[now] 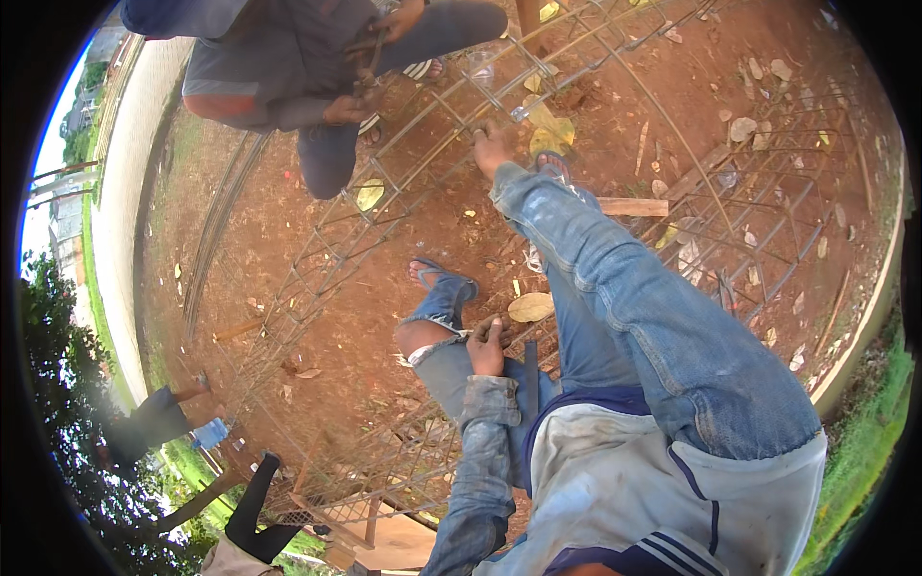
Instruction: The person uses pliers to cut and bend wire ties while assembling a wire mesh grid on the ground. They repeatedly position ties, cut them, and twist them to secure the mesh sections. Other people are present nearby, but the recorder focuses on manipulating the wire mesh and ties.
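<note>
Long rusty steel rebar cage (403,182) lying on red dusty soil (317,269), right hand (491,147) clenched around one thin bar, left hand (486,348) gripping a dark tool handle (529,370) near torn denim knee (427,336), co-worker's hands (351,106) opposite.

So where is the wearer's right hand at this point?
In the head view the right hand is stretched forward at upper centre, gripping a bar of the rebar cage lying on the red dirt, just right of the co-worker's crouched legs.

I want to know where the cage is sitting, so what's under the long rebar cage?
Under the rebar cage lies bare red dirt with dry leaves and a wooden plank showing through the bars. The wearer's right arm and knee cover the ground beneath the near section.
</note>
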`<action>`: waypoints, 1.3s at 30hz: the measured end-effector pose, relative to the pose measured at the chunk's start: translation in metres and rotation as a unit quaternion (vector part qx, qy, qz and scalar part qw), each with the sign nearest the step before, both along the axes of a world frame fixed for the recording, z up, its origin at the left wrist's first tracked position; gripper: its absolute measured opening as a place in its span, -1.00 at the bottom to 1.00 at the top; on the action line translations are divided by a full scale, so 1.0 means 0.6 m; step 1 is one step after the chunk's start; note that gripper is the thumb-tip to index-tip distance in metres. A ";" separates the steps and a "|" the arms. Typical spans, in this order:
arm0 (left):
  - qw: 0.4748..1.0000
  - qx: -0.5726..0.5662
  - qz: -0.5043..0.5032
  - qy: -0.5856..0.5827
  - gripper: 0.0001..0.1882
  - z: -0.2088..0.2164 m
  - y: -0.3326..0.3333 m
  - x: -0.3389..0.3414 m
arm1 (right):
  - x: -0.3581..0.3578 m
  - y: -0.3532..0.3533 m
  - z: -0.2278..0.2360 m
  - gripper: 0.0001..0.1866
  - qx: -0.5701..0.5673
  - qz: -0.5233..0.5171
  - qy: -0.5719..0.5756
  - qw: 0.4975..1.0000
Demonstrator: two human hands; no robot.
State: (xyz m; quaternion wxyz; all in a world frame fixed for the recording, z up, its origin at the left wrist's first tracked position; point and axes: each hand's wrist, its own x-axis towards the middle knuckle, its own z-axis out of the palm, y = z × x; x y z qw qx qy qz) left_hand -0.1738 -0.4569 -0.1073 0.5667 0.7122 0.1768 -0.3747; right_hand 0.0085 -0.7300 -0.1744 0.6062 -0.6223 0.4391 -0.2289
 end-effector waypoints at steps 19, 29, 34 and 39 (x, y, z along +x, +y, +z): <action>1.000 -0.019 -0.001 -0.002 -0.74 0.005 0.001 -0.003 | -0.009 0.050 -0.010 -0.73 -0.108 -0.003 0.096 0.990; 0.999 -0.028 0.038 0.009 -0.73 0.029 -0.009 0.010 | -0.085 0.083 0.040 -0.68 -0.108 0.268 0.133 0.948; 0.998 -0.056 0.018 0.011 -0.71 0.010 -0.010 0.002 | -0.145 0.099 0.018 -0.77 -0.182 0.508 0.156 0.827; 0.996 -0.072 0.050 0.000 -0.70 0.018 -0.002 -0.001 | -0.195 0.146 0.038 -0.78 -0.130 0.550 0.324 0.759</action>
